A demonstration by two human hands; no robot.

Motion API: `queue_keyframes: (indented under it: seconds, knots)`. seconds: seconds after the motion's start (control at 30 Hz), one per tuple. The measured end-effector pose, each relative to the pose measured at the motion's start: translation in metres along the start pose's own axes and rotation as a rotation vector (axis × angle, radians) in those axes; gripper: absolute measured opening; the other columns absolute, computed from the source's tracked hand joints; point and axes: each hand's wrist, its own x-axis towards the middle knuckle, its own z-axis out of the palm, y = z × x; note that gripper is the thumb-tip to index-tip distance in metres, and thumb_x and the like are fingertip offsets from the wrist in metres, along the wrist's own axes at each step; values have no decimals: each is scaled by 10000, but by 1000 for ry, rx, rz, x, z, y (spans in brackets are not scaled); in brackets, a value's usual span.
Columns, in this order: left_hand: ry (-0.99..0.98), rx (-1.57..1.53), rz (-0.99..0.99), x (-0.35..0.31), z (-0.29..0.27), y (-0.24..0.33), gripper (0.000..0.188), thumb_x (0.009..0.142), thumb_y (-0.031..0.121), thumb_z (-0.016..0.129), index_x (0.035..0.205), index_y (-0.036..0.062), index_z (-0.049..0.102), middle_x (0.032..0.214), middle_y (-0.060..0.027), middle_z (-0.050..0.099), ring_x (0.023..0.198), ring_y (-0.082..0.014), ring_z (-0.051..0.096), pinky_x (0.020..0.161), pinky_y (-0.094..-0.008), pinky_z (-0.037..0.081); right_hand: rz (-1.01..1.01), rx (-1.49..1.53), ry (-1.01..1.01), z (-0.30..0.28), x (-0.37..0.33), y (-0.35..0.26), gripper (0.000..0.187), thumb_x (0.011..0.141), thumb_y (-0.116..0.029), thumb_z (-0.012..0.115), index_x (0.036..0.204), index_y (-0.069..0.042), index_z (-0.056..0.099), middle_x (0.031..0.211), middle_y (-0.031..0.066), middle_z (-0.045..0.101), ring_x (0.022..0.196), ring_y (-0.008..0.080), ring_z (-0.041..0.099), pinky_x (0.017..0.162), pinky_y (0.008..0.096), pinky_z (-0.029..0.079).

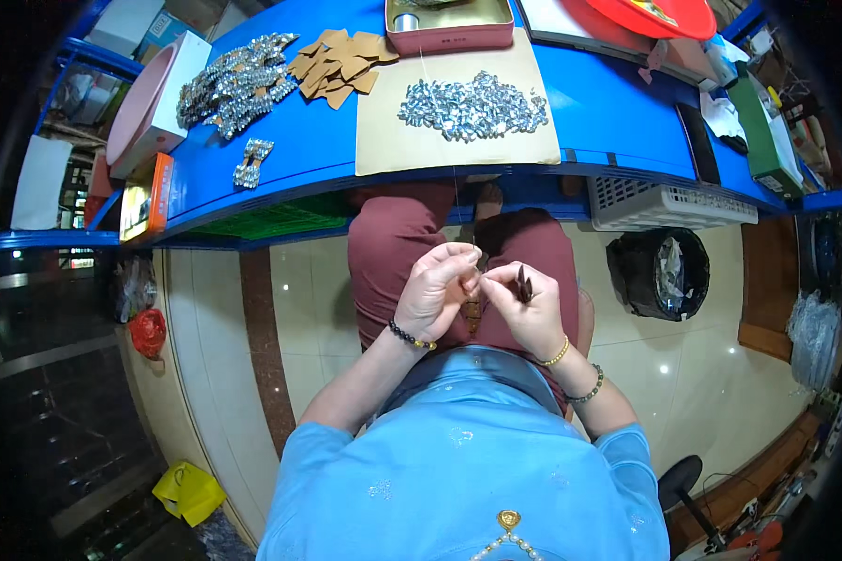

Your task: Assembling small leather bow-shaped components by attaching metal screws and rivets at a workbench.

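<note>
Print [452, 40] runs along the front of the pink tin [412, 41] at the desk's far edge, too small to make out; the orange box [162, 192] at the near left corner bears a picture. Silver beads [477, 107] lie loose on a tan sheet [384, 154] that reaches the near edge, the tin resting on its far end. Left of them come brown patches [340, 65] in a heap, then a pile of beaded pieces [234, 84], with one beaded bow [253, 164] apart near the edge. Both hands are off the desk, over the lap: left hand [440, 288] and right hand [533, 313] pinch with thumb and finger, nearly meeting, on something too fine to identify. A dark object [525, 283] sits between the right fingers. Thread [457, 192] drops past the near edge toward them. Toward the right edge are a red basin [660, 14], a black case [698, 142] and a green box [758, 136]. The desk [617, 117] is blue; below its right part, a white basket [674, 206] and a black bin [631, 276] stand on pale tiles [664, 351].
</note>
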Motion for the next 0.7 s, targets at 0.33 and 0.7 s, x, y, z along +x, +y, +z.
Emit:
queue_keyframes:
  seconds: [0.33,0.7]
  knots:
    - [8,853,398,-7,9,7,53,817,25,592,840,-11,623,1051,-62,550,781,-70,551,662,-211,450,333,236,6,-17,10,-1,106,827,-104,618,829,-2,648,741,-9,618,659,30,520,580,190,420]
    - [94,941,496,-2,1,-4,51,795,-42,586,834,-29,617,1120,-73,510,816,-76,556,681,-200,457,399,329,-19,-17,7,5,103,830,-110,615,819,-10,636,732,-30,598,647,21,496,585,186,409]
